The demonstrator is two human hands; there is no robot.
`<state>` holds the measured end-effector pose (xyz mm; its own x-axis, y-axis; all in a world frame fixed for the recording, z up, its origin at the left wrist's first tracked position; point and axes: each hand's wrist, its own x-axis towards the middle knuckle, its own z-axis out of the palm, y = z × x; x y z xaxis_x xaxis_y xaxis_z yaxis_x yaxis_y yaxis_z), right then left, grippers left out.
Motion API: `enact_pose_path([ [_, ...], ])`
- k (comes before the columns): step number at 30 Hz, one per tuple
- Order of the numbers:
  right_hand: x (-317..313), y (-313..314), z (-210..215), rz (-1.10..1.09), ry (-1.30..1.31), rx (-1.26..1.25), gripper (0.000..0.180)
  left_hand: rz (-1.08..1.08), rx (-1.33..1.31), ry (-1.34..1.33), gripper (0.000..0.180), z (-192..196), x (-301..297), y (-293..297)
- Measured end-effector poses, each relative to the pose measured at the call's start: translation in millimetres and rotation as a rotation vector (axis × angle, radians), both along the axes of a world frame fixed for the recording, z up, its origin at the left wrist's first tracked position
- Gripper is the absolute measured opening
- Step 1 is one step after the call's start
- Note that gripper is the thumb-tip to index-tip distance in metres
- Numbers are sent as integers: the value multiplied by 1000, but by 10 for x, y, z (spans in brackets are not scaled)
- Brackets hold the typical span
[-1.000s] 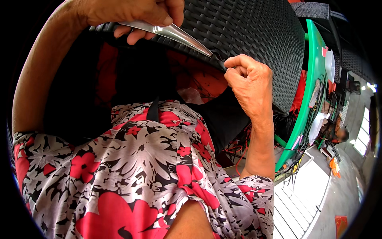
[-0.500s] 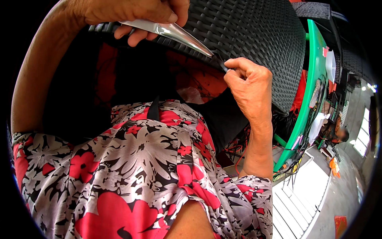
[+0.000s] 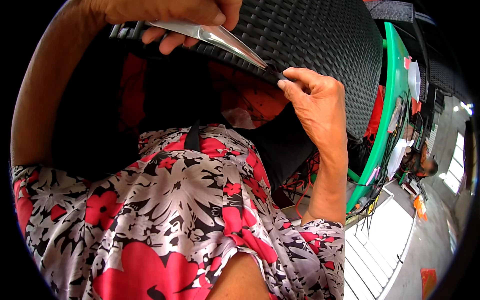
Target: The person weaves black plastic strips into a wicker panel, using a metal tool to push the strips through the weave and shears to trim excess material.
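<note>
Left hand [image 3: 185, 12] grips the metal tool [image 3: 227, 42], tip at the woven panel [image 3: 310, 40]'s edge; right hand [image 3: 317, 102] pinches the dark strip [image 3: 276, 74] there (tip close by). Advisable: strip taut, tip clear of fingers.

The tool [image 3: 230, 44] looks smooth, glossy metal; the woven panel [image 3: 320, 47], ridged plastic.

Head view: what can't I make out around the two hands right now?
All in the head view:
Upper part of the left hand: cut off by the top edge.
Rear of the silver tapered tool: partly covered by that hand.
Lower end of the dark strip: hidden by the right hand.
Contact at the tool's tip: too small and dark.
</note>
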<state>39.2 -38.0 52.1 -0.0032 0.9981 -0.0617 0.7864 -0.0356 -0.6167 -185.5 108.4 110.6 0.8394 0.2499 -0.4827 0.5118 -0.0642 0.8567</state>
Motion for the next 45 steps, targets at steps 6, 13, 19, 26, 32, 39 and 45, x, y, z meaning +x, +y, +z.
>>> enact_pose_path([
  [6, -78, 44, 15, -30, -96, -5, 8, -20, 23, 75, 18, 112, 81, -3],
  [13, -65, 99, -49, -13, -173, 63, 10, 37, 39, 42, 18, 137, 13, -60],
  [19, -165, 147, 27, -160, -23, -182, 10, 139, -112, -109, 19, -121, -151, -68],
  [26, -206, 140, -48, -28, -93, 104, 14, 340, -177, -159, 20, -354, -240, -155],
  [32, -21, -53, -23, 75, -410, 183, 16, 533, 133, -174, 16, -624, -297, -344],
  [39, 40, -6, -220, 47, -204, 147, 20, 511, 315, -119, 15, -632, -309, -377],
  [45, -26, 41, -309, 113, -336, 334, 17, 559, 194, 115, 14, -325, -210, -329],
])
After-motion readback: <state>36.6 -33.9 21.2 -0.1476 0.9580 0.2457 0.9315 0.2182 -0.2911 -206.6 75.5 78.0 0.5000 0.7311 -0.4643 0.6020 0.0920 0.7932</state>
